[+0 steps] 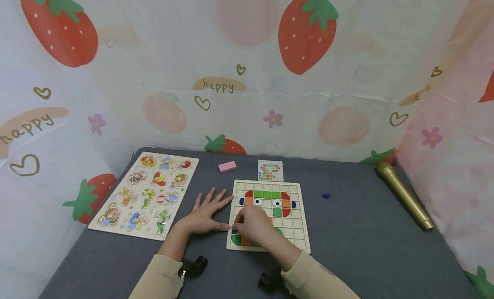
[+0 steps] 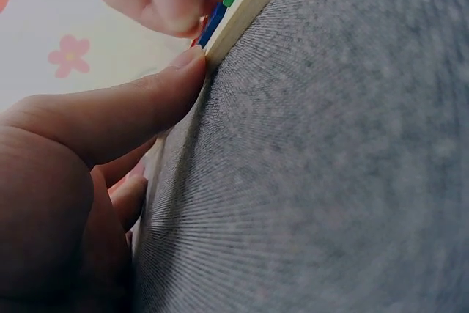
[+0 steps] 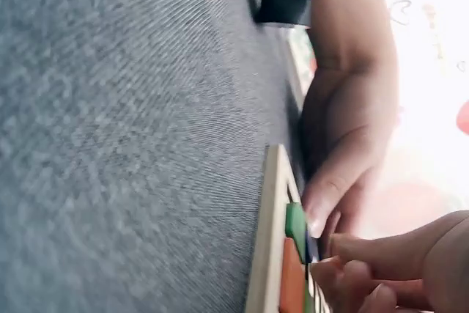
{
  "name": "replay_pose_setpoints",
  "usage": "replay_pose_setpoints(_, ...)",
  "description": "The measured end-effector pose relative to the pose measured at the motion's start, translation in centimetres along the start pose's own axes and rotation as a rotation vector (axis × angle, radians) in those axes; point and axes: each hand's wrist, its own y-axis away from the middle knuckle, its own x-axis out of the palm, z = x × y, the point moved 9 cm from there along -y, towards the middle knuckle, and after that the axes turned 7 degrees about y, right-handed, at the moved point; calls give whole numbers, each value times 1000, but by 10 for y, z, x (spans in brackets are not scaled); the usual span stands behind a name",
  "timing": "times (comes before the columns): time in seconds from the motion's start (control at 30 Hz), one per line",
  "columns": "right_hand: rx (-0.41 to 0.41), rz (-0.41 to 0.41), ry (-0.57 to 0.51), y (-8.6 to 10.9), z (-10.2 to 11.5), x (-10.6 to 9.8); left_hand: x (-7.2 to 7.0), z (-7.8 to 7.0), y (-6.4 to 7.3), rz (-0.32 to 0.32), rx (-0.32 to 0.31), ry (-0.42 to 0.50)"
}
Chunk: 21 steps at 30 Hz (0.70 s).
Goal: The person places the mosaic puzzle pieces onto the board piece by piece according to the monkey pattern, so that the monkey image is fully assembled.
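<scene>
My left hand [image 1: 203, 216] lies with spread fingers beside the wooden grid board [image 1: 299, 224], its thumb [image 2: 165, 97] touching the board's left edge. Over the lower left of the board, my right hand [image 1: 252, 224] has curled fingers. Its fingertips [image 3: 333, 269] pinch at a small blue puzzle piece [image 2: 213, 25], partly hidden, close to the left thumb. Red, orange, green and blue pieces and two eye pieces [image 1: 277, 203] form a pattern in the grid. The right hand covers part of it. A green piece [image 3: 294, 223] and an orange piece [image 3: 291, 273] lie along the near edge.
A small pattern card [image 1: 270, 170] lies behind the board, with a pink block [image 1: 227, 167] left of it. One loose blue piece [image 1: 326, 196] sits to the right. An insect puzzle board [image 1: 148, 191] lies at left, a gold microphone-shaped object [image 1: 405, 198] at far right.
</scene>
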Motion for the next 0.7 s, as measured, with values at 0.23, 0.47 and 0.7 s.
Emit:
replay_pose_setpoints(0.23, -40, -152, -177, 4, -19, -37, -1, -2, 0, -2, 2, 15)
replay_pose_setpoints(0.47, 32, -278, -175, 12, -64, -82, 0, 0, 0, -3, -6, 10)
replay_pose_setpoints(0.7, 78, -309, -125, 24, -113, -118, 1, 0, 0, 0, -4, 15)
